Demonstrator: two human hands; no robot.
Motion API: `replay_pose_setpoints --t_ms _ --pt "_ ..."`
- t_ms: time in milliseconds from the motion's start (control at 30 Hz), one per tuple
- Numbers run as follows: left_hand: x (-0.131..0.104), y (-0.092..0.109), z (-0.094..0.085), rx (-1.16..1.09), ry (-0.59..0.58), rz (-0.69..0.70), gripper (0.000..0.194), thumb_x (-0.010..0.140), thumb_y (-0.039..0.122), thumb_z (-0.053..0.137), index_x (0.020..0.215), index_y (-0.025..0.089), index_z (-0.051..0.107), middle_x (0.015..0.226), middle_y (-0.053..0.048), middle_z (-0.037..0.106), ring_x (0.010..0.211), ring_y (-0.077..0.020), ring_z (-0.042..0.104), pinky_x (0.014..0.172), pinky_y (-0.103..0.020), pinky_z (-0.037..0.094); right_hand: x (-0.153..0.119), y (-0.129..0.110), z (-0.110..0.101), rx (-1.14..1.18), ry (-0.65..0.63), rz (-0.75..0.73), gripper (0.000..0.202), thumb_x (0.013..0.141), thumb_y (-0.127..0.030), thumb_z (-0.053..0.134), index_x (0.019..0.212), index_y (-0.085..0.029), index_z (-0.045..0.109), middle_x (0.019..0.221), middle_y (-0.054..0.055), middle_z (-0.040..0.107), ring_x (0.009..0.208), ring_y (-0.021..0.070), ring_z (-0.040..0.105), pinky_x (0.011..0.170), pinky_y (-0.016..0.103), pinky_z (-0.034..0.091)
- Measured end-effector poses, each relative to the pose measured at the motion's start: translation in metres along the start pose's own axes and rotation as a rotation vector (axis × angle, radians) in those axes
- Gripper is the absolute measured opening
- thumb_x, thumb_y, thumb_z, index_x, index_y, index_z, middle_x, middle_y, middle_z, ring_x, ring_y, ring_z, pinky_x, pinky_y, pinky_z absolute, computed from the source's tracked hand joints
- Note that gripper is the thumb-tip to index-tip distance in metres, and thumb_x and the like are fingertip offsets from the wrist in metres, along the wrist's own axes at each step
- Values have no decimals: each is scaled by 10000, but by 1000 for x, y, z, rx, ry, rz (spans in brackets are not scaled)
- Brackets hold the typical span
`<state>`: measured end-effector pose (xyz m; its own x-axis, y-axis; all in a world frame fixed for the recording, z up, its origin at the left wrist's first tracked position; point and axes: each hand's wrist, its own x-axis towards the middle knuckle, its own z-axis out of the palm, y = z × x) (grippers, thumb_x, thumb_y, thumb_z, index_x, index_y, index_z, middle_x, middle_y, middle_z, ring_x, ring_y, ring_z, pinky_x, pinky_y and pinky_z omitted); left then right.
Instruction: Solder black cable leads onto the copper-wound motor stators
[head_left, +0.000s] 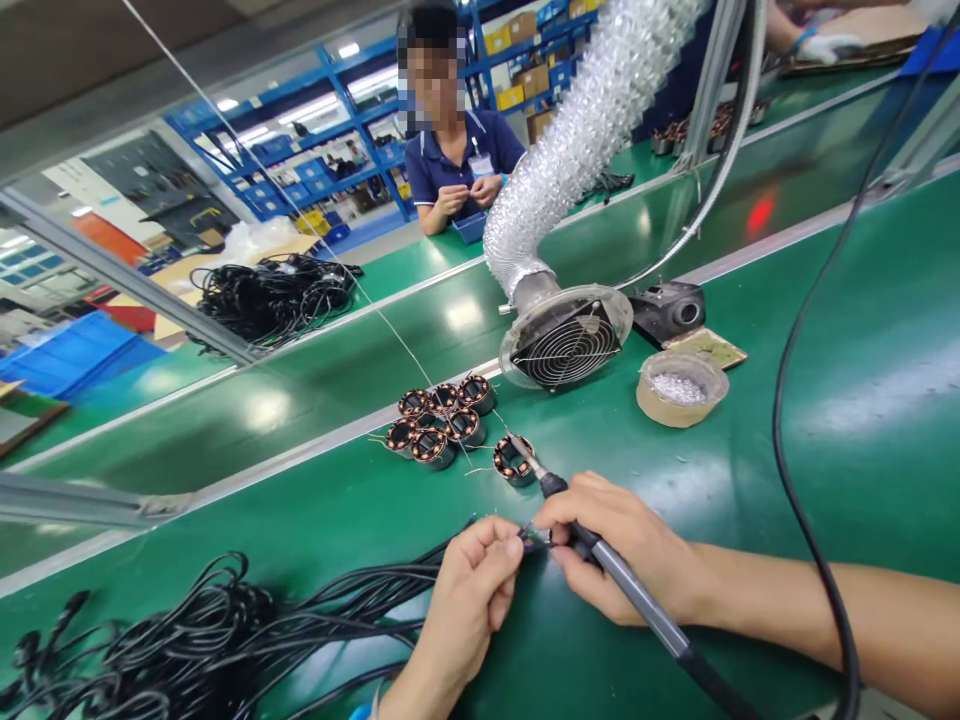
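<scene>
My left hand (476, 580) is closed in a pinch on the thin wires of a cable end (534, 540), whose details are too small to make out. A soldering iron (637, 592) lies in my right hand (634, 545), its tip pointing up and left over a single copper-wound stator (514, 462). My right fingertips also reach the cable end beside my left fingers. Left of the lone stator stands a group of several more copper-wound stators (431, 445). Black cables (202, 640) lie in a tangled heap at the lower left, stretching toward my left hand.
A fume extractor hood (570, 345) on a silver duct (585, 150) hangs over the green bench. Right of it are a soldering iron stand (671, 308) and a round tub (681, 392). A thin strand (394, 330) crosses downward. A co-worker (457, 150) sits opposite.
</scene>
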<state>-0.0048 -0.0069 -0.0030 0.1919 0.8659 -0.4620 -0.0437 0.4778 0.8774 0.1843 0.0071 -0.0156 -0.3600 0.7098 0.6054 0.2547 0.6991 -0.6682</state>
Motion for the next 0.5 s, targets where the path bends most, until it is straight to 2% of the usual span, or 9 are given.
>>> replay_pose_setpoints --t_ms 100,267,367,500 --pt "0 3 -2 -31 31 -43 435 685 520 781 660 157 544 480 82 466 326 -3 206 350 -172 84 0 1 2 2 35 -12 292 761 -57 493 1018 -182 552 735 -6 617 651 146 530 655 293 442" --pt "1 6 2 -25 70 -125 409 616 487 840 685 143 630 436 114 347 376 -12 157 380 -169 88 0 0 4 12 51 -20 261 770 -67 492 994 -183 558 726 -7 608 641 143 532 639 293 435" --pt "1 8 6 63 37 -66 381 637 481 831 700 125 714 512 51 501 450 -35 275 427 -166 206 -1 0 5 41 41 -19 247 783 -78 516 1000 -184 569 733 -6 606 649 143 534 637 288 432" --pt "-1 10 7 202 18 63 304 696 437 800 697 135 758 650 -18 648 610 -103 470 603 -201 384 -1 1 4 52 50 -12 239 795 -83 550 1014 -175 571 769 8 599 683 147 513 636 272 427"
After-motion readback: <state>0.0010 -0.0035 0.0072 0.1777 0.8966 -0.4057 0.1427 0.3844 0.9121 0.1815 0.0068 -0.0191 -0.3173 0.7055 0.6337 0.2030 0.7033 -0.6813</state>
